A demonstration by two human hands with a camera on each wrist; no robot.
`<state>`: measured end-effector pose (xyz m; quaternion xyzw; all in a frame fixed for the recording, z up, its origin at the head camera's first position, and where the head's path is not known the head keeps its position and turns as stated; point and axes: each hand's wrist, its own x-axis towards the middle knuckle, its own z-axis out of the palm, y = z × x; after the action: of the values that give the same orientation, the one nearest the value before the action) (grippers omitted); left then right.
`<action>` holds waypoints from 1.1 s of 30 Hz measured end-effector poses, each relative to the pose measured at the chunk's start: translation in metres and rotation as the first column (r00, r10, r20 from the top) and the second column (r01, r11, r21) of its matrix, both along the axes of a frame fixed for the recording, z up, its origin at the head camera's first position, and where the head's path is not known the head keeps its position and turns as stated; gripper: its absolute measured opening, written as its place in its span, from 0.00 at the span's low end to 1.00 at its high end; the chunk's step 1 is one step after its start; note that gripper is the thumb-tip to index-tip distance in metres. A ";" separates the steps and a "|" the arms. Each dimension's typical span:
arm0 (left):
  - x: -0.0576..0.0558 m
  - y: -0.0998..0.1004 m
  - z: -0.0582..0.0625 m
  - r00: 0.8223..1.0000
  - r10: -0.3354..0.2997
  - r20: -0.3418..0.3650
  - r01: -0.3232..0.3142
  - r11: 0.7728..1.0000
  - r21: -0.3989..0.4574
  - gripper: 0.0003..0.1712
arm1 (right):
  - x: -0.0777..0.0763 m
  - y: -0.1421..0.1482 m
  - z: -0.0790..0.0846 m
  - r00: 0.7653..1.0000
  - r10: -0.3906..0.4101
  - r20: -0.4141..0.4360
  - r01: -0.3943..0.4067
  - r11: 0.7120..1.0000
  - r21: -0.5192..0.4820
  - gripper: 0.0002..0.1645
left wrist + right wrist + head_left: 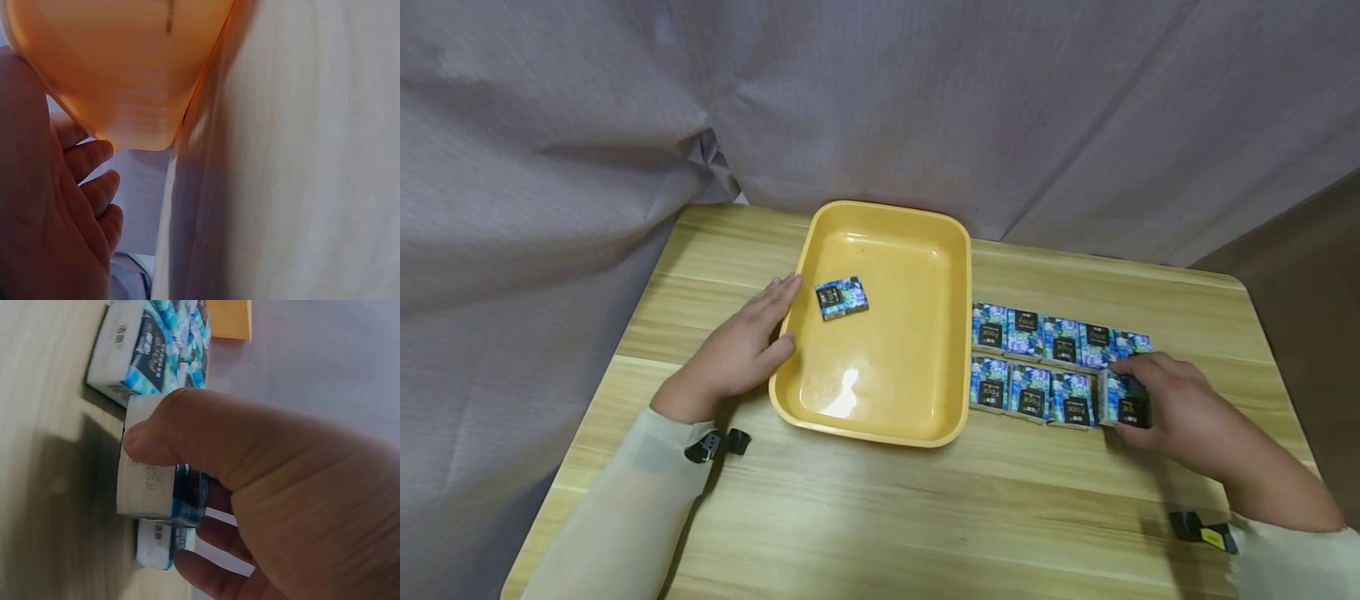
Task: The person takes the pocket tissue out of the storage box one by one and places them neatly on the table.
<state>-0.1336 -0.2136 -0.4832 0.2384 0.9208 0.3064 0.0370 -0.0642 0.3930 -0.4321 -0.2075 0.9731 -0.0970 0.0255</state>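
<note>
My right hand (1183,408) pinches a small blue floral tissue pack (1126,400) at the right end of the near row. In the right wrist view, the thumb presses the white side of this pack (147,490), with the fingers partly hidden behind it. Two rows of matching tissue packs (1028,392) lie on the table, right of the yellow tray (880,437). One tissue pack (842,298) lies inside the tray, towards its left wall. My left hand (737,350) rests against the tray's left rim, fingers extended; its fingers (100,190) show beside the tray wall.
The wooden table (880,517) has its back edge against a grey curtain (880,108). Black straps (718,446) hang at both wrists. The tray stands near the back edge, and the near row of packs reaches up to its right side.
</note>
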 end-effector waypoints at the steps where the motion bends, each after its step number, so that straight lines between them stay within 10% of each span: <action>1: 0.000 0.000 0.000 1.000 0.000 0.001 0.000 1.000 0.000 0.47 | 0.000 0.000 -0.002 1.000 0.001 0.003 -0.001 1.000 -0.003 0.53; 33: 0.000 0.001 -0.001 1.000 0.013 0.027 -0.013 1.000 -0.003 0.47 | 0.007 -0.008 -0.017 1.000 0.000 0.011 0.000 1.000 -0.018 0.54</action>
<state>-0.1340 -0.2131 -0.4841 0.2283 0.9221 0.3087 0.0477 -0.0571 0.3851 -0.4492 -0.2072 0.9720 -0.1070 0.0291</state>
